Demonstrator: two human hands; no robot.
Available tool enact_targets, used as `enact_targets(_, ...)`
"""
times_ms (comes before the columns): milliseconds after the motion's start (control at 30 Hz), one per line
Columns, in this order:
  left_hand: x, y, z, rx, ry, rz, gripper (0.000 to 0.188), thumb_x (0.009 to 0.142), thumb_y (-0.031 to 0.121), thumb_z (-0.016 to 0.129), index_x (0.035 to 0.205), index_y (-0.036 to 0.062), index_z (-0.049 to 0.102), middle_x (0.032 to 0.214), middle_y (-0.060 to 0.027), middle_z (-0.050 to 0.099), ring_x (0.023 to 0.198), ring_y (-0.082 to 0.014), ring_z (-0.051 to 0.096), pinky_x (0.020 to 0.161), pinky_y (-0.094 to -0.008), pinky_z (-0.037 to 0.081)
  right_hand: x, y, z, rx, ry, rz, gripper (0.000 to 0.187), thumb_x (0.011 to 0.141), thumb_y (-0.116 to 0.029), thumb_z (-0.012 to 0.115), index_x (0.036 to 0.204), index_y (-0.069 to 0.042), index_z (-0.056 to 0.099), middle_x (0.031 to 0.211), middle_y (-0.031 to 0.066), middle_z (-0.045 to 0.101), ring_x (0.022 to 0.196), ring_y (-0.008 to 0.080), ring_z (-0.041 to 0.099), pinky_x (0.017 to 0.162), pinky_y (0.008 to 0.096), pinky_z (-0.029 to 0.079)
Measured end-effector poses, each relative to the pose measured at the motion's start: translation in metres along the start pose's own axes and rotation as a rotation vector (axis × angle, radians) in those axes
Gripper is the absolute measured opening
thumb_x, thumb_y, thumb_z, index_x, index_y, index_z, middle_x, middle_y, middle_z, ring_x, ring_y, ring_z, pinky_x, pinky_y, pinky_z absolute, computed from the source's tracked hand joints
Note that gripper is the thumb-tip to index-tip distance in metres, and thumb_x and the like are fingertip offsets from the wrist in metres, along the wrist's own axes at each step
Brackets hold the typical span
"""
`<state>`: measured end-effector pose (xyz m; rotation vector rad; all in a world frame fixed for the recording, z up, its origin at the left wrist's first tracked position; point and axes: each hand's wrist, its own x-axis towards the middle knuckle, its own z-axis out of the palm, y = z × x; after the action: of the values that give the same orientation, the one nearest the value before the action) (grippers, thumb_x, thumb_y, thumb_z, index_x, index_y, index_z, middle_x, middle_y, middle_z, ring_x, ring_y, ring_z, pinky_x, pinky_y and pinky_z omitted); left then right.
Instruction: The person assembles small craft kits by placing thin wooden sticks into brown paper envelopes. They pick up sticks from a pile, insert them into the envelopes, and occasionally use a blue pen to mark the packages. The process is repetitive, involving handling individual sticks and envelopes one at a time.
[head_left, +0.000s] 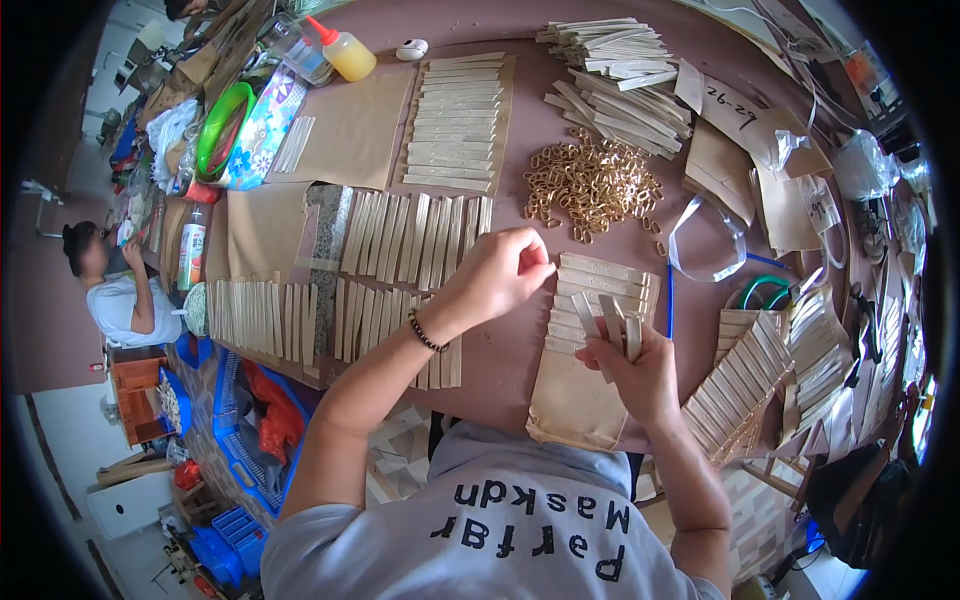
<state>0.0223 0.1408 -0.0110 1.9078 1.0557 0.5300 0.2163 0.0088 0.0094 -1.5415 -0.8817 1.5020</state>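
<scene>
My left hand (pixel 503 272), with a dark beaded bracelet on its wrist, is over the table with thumb and fingers pinched together. Whatever it may hold is too small or hidden to tell. My right hand (pixel 637 368) is closed round several pale flat strips (pixel 608 312), which fan out from between its fingers. Under them lies a tan sheet (pixel 575 405), its near part bare. Across its far part lie more strips (pixel 605 272) in a row. Beyond my hands is a heap of small gold-coloured metal rings (pixel 592 187).
Other tan sheets carry rows of strips (pixel 452 122) on the left and right. Loose strips (pixel 620 105) are piled at the back. Also on the table are a glue bottle (pixel 350 57) with a red tip and a blue stick (pixel 670 303). Another person (pixel 125 300) sits at far left.
</scene>
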Motion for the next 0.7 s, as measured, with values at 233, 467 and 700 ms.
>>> enact_targets(233, -0.047, 0.028, 0.005, -0.429, 0.085, -0.191, 0.008, 0.086, 0.002, 0.069, 0.091, -0.0014, 0.064, 0.081, 0.0005, 0.065, 0.071, -0.0035, 0.060, 0.064, -0.0177, 0.049, -0.001, -0.002, 0.011, -0.328, 0.137, -0.345, 0.010, 0.085, -0.003, 0.067, 0.093, 0.003, 0.065, 0.080, 0.0129, 0.064, 0.070, 0.0236, 0.067, 0.060, 0.0316, 0.052)
enact_targets(467, -0.061, 0.044, 0.020, -0.071, 0.310, 0.116, 0.009, 0.078, -0.003, 0.070, 0.084, -0.0005, 0.064, 0.082, -0.0058, 0.069, 0.070, -0.0093, 0.064, 0.061, -0.0227, 0.051, -0.009, -0.012, 0.019, -0.473, 0.124, -0.476, 0.012, 0.080, -0.002, 0.068, 0.092, 0.002, 0.065, 0.084, 0.0156, 0.064, 0.072, 0.0323, 0.065, 0.063, 0.0370, 0.051)
enact_targets(700, -0.069, 0.047, 0.026, 0.035, 0.363, 0.235, 0.015, 0.073, -0.003, 0.070, 0.083, 0.0009, 0.059, 0.077, -0.0091, 0.064, 0.065, -0.0194, 0.064, 0.060, -0.0291, 0.052, -0.014, -0.008, 0.022, -0.438, 0.124, -0.459, 0.011, 0.078, 0.000, 0.067, 0.089, 0.002, 0.064, 0.082, 0.0157, 0.065, 0.070, 0.0309, 0.066, 0.063, 0.0358, 0.051)
